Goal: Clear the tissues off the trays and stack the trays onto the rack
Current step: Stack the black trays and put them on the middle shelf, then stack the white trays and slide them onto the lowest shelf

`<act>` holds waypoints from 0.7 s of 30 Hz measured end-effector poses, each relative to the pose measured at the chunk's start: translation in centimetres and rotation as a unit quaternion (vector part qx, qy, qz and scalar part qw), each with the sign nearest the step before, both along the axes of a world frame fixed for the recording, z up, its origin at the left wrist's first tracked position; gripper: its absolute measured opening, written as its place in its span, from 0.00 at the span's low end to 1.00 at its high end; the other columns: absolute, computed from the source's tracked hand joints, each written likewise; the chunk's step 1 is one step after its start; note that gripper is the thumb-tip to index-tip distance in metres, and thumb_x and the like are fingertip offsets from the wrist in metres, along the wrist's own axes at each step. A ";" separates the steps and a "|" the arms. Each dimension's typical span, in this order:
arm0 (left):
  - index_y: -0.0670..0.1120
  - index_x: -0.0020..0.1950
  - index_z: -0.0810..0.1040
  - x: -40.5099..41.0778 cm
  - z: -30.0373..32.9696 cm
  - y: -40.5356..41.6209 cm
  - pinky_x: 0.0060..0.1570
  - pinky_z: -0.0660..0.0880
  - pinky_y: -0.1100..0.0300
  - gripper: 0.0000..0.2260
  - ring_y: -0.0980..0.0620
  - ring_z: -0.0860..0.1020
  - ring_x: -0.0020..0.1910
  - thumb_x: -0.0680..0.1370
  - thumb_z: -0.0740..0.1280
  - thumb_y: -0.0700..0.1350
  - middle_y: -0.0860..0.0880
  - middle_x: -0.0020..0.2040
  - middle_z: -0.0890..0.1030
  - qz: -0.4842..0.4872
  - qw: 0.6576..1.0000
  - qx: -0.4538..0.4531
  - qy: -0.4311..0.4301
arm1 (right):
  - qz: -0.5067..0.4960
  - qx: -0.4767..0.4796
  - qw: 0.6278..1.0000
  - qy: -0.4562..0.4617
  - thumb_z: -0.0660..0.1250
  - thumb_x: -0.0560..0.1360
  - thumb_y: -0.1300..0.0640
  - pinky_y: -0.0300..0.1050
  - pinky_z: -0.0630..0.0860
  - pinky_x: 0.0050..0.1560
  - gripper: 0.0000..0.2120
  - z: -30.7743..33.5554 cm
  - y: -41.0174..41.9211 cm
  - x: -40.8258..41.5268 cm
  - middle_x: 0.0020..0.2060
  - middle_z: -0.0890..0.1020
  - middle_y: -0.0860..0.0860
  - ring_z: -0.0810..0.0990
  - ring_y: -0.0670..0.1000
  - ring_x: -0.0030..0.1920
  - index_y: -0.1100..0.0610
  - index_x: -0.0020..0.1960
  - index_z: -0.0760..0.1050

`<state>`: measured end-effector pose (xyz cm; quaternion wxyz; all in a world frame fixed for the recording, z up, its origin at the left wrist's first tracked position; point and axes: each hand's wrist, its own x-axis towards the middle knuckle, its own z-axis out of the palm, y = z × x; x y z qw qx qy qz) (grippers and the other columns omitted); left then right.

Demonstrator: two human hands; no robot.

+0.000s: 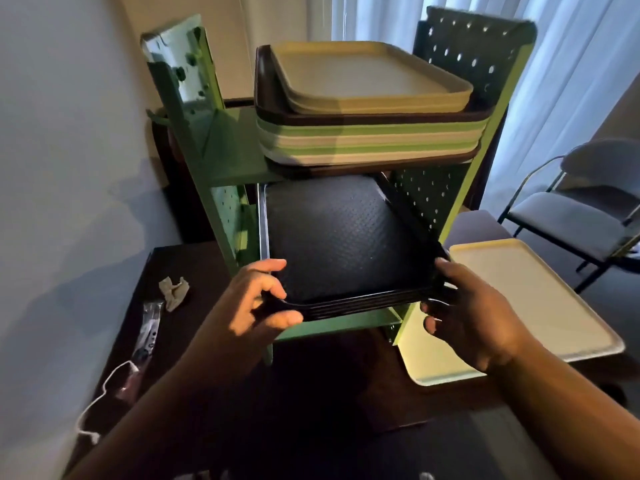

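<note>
A green pegboard rack [239,157] stands on a dark table. Its upper shelf carries a stack of cream, brown and green trays [367,133]. On the lower shelf lies a stack of black textured trays [343,237]. My left hand [256,299] grips the near left corner of the top black tray, and my right hand [474,313] grips its near right corner. A cream tray [540,306] lies flat on the table to the right of the rack. A crumpled tissue [175,289] sits on the table to the left.
The dark table [329,379] has a wrapped cutlery pack [149,334] and a white cord [104,393] at its left edge. A wall is close on the left. A grey chair [581,209] stands at the right before curtains.
</note>
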<state>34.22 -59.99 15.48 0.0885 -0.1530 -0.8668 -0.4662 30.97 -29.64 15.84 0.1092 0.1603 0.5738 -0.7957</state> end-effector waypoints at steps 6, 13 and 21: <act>0.50 0.54 0.78 -1.8 -0.7 1.4 0.40 0.80 0.63 0.08 0.56 0.85 0.40 0.80 0.67 0.38 0.55 0.57 0.79 0.050 0.998 -0.023 -0.012 | 0.023 0.091 0.995 -0.019 0.65 0.80 0.45 0.45 0.66 0.31 0.14 -1.2 -1.1 -1.5 0.30 0.74 0.51 0.70 0.51 0.30 0.55 0.45 0.76; 0.51 0.58 0.80 -2.6 0.0 1.9 0.42 0.76 0.70 0.09 0.63 0.81 0.41 0.80 0.67 0.41 0.56 0.57 0.80 0.073 0.991 -0.114 -0.014 | 0.020 0.141 0.990 -0.011 0.63 0.80 0.49 0.45 0.70 0.34 0.11 -0.8 -1.2 -3.2 0.33 0.74 0.51 0.72 0.50 0.33 0.55 0.45 0.76; 0.52 0.58 0.82 -2.6 2.9 6.6 0.33 0.68 0.74 0.09 0.70 0.75 0.31 0.78 0.70 0.50 0.60 0.34 0.76 0.086 0.992 -0.092 -0.007 | 0.064 0.056 0.995 0.049 0.56 0.83 0.40 0.49 0.67 0.35 0.25 -3.1 0.5 -2.8 0.32 0.76 0.56 0.72 0.53 0.30 0.59 0.43 0.76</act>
